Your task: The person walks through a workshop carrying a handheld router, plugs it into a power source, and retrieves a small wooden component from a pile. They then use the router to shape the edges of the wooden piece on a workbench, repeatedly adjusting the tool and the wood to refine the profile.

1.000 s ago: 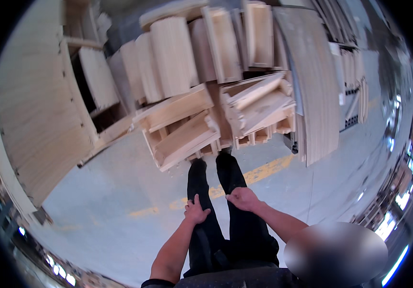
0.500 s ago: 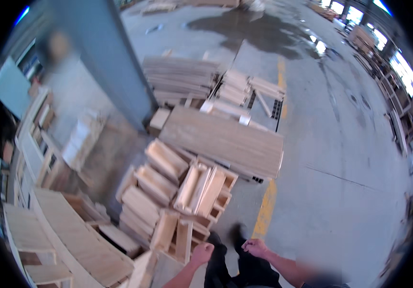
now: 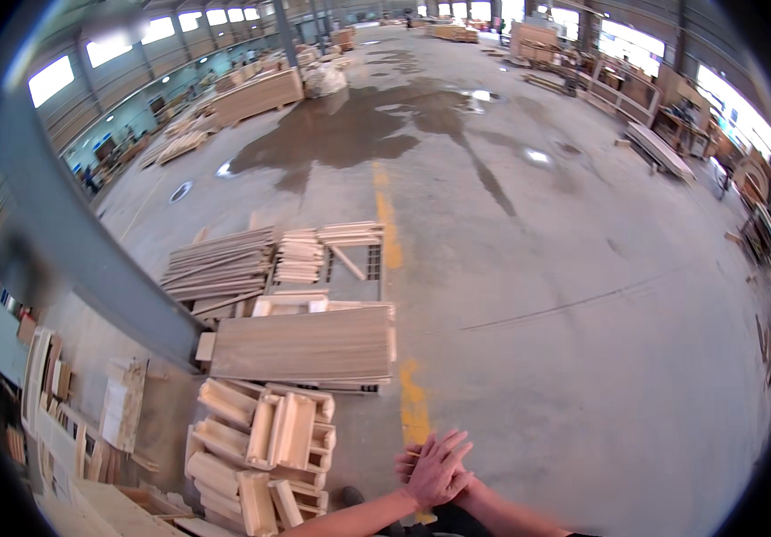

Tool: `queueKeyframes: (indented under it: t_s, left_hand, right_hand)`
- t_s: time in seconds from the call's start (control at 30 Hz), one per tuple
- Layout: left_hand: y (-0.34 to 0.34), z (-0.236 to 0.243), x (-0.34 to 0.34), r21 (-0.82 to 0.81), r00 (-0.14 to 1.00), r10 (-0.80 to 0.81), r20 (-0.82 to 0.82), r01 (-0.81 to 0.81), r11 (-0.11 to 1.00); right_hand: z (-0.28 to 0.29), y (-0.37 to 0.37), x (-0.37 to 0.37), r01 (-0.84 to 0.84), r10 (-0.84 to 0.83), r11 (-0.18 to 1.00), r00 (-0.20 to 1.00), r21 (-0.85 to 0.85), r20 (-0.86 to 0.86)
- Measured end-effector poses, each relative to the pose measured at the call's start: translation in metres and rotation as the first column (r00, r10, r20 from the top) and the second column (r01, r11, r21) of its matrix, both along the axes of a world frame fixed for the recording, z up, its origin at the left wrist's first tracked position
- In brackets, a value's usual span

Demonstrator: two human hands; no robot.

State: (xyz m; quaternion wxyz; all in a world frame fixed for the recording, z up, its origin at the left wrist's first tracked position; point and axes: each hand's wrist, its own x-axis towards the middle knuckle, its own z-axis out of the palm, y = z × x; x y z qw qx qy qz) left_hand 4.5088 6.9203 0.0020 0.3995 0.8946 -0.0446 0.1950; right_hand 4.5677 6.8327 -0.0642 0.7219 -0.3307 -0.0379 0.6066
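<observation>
My left hand [image 3: 432, 470] lies across my right hand [image 3: 408, 461] at the bottom centre, above the yellow floor line. The fingers of both are stretched out and slightly apart, and I see nothing held in them; much of my right hand is hidden under my left. Left of them, on the floor, is a stack of pale wooden drawer-like boxes [image 3: 294, 428]. Beyond it lies a pile with a large flat brown wooden panel [image 3: 300, 343] on top, in front of bundles of narrow boards [image 3: 217, 262].
A grey steel column [image 3: 99, 242] rises at the left beside the stacks. Concrete floor with a faded yellow line [image 3: 385, 215] and a wet patch [image 3: 341, 134] runs ahead. Timber stacks [image 3: 256, 97] stand at the back left, benches and boards [image 3: 659, 152] along the right.
The view has swung up and round from the stacks at my feet to the long hall ahead. My hands, apart and partly curled before, are now laid together with fingers stretched.
</observation>
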Motion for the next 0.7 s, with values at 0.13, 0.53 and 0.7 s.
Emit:
queueKeyframes:
  t_s: [0.13, 0.53, 0.7]
  left_hand:
    - [-0.090, 0.031, 0.113, -0.025, 0.970, -0.226, 0.091, 0.229, 0.973]
    - [-0.185, -0.145, 0.455, -0.696, 0.843, -0.238, -0.482, -0.204, 0.688]
    - [-0.320, 0.023, 0.608, -0.828, 0.625, -0.730, -0.276, -0.540, -0.149]
  right_hand:
    - [0.025, -0.097, 0.101, 0.240, -0.211, 0.965, 0.951, 0.109, -0.228]
    - [0.168, -0.246, 0.394, 0.483, -0.423, 0.872, 0.663, 0.079, 0.618]
    - [0.118, -0.351, 0.535, 0.703, 0.353, 0.664, 0.006, -0.255, 0.936]
